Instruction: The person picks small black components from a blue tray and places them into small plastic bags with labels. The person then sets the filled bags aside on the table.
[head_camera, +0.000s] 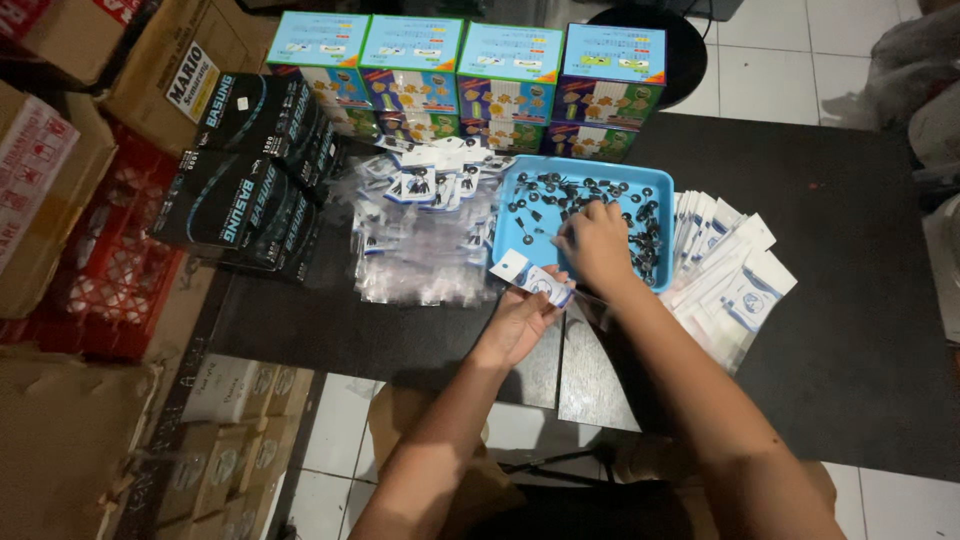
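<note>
left hand (515, 322): your grip pinches small packet (532, 279), long axis left-right
right hand (597, 243): fingertips pressed together among black parts (640, 215) in blue tray (655, 185), just above-right of packet

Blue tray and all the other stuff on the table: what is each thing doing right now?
Blue tray: lies flat on the table, holds many small black parts.
Small packet: held in the left hand.
Right hand: reaches into the tray, fingers down among the black parts.
Filled packets: piled left of the tray.
Empty packets: fanned out right of the tray.
Colourful boxes: closed, in a row behind.
</note>
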